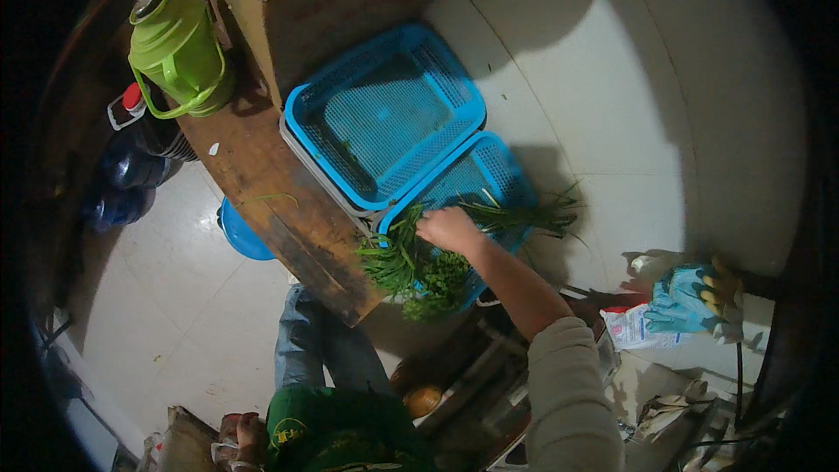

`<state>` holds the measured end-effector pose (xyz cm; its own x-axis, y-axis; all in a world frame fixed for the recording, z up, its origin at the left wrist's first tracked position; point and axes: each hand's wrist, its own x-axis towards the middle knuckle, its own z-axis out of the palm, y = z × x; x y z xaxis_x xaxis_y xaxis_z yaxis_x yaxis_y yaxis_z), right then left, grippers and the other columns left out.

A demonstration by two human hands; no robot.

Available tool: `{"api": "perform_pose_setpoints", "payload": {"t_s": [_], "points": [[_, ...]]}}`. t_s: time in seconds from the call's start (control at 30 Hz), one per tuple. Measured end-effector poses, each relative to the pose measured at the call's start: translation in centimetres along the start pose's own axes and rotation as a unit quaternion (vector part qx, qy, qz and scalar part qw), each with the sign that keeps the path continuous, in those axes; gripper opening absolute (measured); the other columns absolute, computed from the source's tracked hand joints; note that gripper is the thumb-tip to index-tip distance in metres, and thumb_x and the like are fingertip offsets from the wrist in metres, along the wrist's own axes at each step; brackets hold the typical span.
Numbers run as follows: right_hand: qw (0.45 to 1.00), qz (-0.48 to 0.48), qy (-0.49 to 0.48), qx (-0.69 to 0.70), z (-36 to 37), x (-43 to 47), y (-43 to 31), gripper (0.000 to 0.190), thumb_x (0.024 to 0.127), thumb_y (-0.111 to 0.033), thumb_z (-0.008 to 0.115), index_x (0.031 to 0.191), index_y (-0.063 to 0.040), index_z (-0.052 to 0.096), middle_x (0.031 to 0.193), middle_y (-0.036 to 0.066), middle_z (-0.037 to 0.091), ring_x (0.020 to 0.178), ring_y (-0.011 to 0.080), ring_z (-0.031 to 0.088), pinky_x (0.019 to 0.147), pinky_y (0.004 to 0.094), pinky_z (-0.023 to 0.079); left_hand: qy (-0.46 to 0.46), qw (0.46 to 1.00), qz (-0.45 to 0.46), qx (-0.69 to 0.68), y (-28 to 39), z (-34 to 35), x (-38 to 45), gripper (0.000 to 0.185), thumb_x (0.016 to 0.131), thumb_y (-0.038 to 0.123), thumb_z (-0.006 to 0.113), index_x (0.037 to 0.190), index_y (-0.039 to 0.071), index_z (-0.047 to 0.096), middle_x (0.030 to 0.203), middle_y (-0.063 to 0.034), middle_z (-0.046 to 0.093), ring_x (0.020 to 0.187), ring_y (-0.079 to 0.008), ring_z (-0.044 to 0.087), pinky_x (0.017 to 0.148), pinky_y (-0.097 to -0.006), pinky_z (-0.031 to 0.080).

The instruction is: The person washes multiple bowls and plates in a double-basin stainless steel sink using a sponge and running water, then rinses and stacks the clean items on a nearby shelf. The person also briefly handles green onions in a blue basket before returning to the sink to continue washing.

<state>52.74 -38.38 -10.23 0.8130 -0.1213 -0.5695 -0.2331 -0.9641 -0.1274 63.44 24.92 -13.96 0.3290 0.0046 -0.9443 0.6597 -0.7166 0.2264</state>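
My right hand [452, 229] reaches over a blue plastic mesh basket [501, 144], its curled fingers on a bunch of long-leaved greens [387, 265]. The fingertips are partly hidden among the leaves. Below the hand lies a clump of curly-leaved herbs [446, 282]. Long thin green stalks [524, 216], some with white ends, stick out over the basket's right side. Beside it, a second blue mesh basket [387, 115] has a few leaf scraps inside and sits over a grey rim [321, 174]. My left hand is out of view.
A wooden table [282, 203] carries a lime-green thermos jug [177, 52] and a cardboard box [249, 19]. A blue basin [242, 233] is partly under the table. Large bottles [134, 160] stand at left. Blue-green gloves [682, 298] lie on a white bag [636, 331] at right.
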Motion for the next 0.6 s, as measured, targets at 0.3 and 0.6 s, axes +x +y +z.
{"api": "perform_pose_setpoints", "payload": {"t_s": [0.3, 0.6], "points": [[0.935, 0.108, 0.121, 0.316, -0.8, 12.2, 1.1, 0.030, 0.071, -0.015, 0.062, 0.098, -0.005, 0.053, 0.095, 0.015, 0.054, 0.089, 0.0314, 0.051, 0.072, 0.0423, 0.045, -0.015, 0.999, 0.025, -0.041, -1.1, -1.1, 1.9, 0.019, 0.077, 0.013, 0.050, 0.088, -0.001, 0.050, 0.064, -0.0062, 0.052, 0.055, -0.0130, 0.049, 0.048, -0.0225, 0.041], [0.848, 0.187, 0.281, 0.409, 0.4, 26.3, -3.1, 0.039, 0.066, 0.010, 0.051, 0.103, -0.004, 0.047, 0.100, 0.015, 0.047, 0.091, 0.0313, 0.049, 0.077, 0.0370, 0.042, 0.086, 0.994, 0.066, -0.029, -12.5, -6.0, 4.9, 0.017, 0.075, 0.016, 0.050, 0.082, 0.000, 0.052, 0.071, -0.0048, 0.052, 0.062, -0.0143, 0.049, 0.057, -0.0268, 0.042]]}}
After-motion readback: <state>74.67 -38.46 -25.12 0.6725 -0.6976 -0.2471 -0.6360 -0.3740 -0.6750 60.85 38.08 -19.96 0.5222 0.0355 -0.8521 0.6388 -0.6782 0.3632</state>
